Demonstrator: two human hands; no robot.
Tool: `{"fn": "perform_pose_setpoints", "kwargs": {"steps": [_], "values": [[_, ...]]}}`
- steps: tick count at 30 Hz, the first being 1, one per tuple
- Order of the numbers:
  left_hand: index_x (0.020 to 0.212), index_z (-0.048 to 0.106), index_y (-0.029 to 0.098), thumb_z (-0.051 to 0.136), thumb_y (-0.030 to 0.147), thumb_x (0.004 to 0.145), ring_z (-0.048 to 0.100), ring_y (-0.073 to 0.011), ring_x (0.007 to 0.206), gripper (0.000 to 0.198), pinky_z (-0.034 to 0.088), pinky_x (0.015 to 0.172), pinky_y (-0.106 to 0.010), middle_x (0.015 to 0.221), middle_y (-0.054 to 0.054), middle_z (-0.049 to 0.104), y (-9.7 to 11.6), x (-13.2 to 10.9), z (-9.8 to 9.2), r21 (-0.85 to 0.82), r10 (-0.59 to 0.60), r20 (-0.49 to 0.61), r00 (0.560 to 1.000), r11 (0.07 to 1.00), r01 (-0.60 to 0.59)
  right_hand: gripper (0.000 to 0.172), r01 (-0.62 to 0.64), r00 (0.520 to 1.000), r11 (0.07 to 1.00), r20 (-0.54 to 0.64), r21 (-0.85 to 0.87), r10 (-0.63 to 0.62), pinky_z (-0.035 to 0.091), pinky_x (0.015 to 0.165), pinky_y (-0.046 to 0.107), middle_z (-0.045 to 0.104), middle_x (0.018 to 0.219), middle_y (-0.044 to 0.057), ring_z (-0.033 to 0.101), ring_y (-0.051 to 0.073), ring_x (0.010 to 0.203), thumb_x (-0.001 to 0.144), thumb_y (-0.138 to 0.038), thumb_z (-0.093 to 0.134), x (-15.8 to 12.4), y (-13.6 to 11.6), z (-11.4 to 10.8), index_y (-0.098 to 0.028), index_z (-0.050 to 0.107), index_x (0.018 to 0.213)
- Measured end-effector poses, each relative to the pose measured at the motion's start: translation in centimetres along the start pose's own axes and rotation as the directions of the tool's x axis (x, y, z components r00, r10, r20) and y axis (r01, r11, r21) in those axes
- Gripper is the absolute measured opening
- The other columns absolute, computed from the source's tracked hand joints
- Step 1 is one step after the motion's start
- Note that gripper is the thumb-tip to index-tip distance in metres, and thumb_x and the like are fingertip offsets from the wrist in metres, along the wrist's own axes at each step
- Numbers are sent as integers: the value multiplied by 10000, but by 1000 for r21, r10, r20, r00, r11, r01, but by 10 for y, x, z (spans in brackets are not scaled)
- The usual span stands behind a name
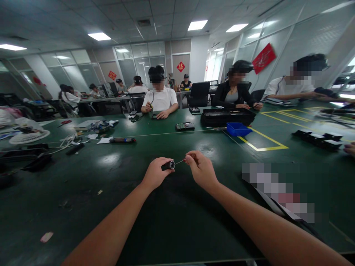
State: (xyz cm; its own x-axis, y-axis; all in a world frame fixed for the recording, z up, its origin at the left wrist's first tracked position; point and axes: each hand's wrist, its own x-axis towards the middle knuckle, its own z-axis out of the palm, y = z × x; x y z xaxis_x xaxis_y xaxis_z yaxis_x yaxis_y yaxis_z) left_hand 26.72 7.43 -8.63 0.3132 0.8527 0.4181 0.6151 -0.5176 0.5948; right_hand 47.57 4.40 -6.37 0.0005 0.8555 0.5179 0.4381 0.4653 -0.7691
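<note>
The table has a dark green, smooth, glossy top; the small cylinder looks black with a shiny metal end.

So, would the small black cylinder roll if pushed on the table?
Probably yes: the cylinder looks round, and the table is smooth and glossy. It seems light: the left hand alone holds it up.

Left forearm and right forearm are showing bare along their whole visible length, slim and tapering toward narrow wrists, while left hand and right hand are likewise showing bare, knuckles rounded and smooth.
</note>
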Motion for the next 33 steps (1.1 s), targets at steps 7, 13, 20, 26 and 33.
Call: {"fn": "perform_pose_setpoints", "kwargs": {"steps": [7, 13, 20, 26, 33], "values": [[1134, 708, 241, 805, 216, 760, 625, -223, 1052, 387, 455, 952, -371, 1117, -37, 704, -4, 0, 0, -8, -33, 12, 999, 999, 33, 181, -51, 997, 996, 53, 71, 47, 523, 730, 341, 731, 846, 50, 700, 203, 797, 966, -340, 476, 1, 7, 3, -213, 605, 951], [1138, 712, 243, 799, 230, 765, 622, -230, 1065, 383, 454, 958, -379, 1128, -40, 705, 0, -1, -1, 1, -30, 43, 999, 1000, 29, 171, -62, 998, 997, 15, 41, 62, 507, 737, 340, 728, 843, 42, 697, 202, 804, 961, -344, 485, 3, 10, 3, -218, 600, 940], [1118, 721, 236, 800, 203, 758, 630, -226, 1051, 370, 453, 963, -373, 1119, -37, 712, 2, -1, -2, -4, -23, 65, 998, 1000, 23, 238, -106, 994, 992, 39, 69, 104, 484, 678, 319, 682, 760, 15, 648, 181, 707, 961, -427, 495, 2, 10, 2, -221, 612, 940], [1110, 728, 243, 808, 199, 747, 637, -226, 1036, 374, 449, 968, -373, 1107, -30, 719, 4, -1, 0, 6, -2, 126, 992, 1000, 2, 265, -129, 989, 973, 90, 191, 114, 506, 708, 325, 684, 805, 28, 653, 182, 741, 940, -447, 516, 1, 11, 4, -210, 633, 967], [1151, 716, 256, 794, 242, 769, 638, -224, 1032, 390, 447, 985, -385, 1112, -32, 714, -2, -3, 2, 28, 20, 152, 988, 999, -24, 281, -113, 992, 991, 60, 77, 109, 487, 699, 320, 686, 781, 26, 645, 181, 727, 967, -436, 465, 1, 10, 0, -211, 626, 913]]}}
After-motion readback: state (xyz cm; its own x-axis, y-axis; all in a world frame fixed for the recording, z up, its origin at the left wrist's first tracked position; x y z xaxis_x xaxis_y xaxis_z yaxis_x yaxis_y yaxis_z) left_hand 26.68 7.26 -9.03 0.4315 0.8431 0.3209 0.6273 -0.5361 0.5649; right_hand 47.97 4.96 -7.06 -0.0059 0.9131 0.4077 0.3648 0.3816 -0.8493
